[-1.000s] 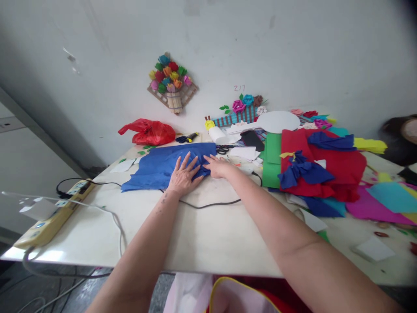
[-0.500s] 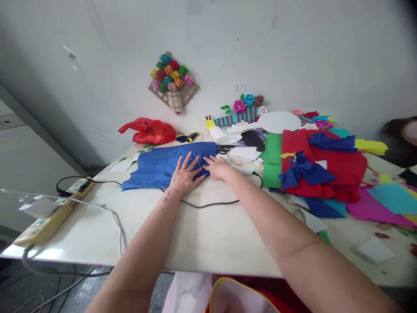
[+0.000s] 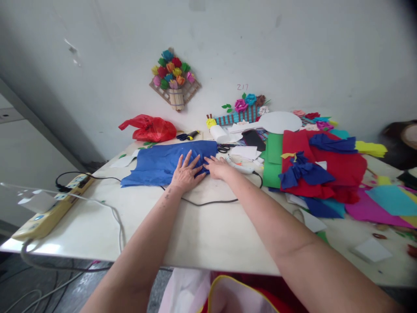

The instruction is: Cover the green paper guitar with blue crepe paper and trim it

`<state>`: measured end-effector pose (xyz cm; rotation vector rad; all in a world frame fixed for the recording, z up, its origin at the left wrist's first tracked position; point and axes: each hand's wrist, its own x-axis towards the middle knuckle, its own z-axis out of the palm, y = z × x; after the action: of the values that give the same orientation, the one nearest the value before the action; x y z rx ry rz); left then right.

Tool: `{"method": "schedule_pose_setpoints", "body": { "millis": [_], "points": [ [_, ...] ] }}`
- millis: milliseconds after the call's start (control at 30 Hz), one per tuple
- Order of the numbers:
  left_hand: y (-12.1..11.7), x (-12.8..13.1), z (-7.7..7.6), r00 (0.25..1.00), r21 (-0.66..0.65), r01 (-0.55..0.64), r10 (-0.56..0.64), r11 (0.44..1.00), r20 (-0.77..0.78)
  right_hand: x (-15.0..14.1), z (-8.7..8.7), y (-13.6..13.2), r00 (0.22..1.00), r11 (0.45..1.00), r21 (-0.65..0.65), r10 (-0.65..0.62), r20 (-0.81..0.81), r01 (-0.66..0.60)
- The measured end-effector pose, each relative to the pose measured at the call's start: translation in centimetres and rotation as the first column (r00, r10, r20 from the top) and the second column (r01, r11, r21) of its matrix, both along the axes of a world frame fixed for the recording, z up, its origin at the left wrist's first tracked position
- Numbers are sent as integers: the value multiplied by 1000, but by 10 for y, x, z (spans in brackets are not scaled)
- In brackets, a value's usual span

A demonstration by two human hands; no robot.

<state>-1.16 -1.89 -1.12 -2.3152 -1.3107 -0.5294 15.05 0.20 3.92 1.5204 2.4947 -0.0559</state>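
A blue sheet [image 3: 151, 163], crinkled like crepe paper or thin cloth, lies spread on the table with a ragged left edge. My left hand [image 3: 186, 173] rests flat on its right half, fingers apart. Against the sheet's lower right edge lies my right hand [image 3: 216, 168], its fingers stretched out and close to my left fingertips. Just right of that hand is a white hand tool [image 3: 241, 166] with a black cord [image 3: 211, 203] running across the table. Black-handled scissors [image 3: 223, 149] lie behind, touching or nearly touching the sheet's right end.
Green sheets [image 3: 273, 163] and red sheets [image 3: 347, 163] with blue scraps are piled at right. A red plastic bag [image 3: 151, 129] and black-and-yellow cutters [image 3: 189, 135] sit at the back. A power strip [image 3: 48, 217] lines the left edge. Paper flowers [image 3: 241, 105] lean against the wall.
The camera view has shifted slightly. Both hands stay in the same places on and beside the blue sheet.
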Motion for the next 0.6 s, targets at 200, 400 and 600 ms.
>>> {"method": "schedule_pose_setpoints", "body": {
  "millis": [200,400,600],
  "points": [
    [0,0,0,1000,-2,-3,3,1000,-4,6,4,3,997,999,4,-43,-58,43],
    [-3,1,3,1000,3,21,-21,1000,-8,4,1,4,998,997,-31,-70,-2,70],
    [-2,2,3,999,7,44,-43,999,-22,2,-4,4,998,998,-14,-61,19,62]
  ]
}}
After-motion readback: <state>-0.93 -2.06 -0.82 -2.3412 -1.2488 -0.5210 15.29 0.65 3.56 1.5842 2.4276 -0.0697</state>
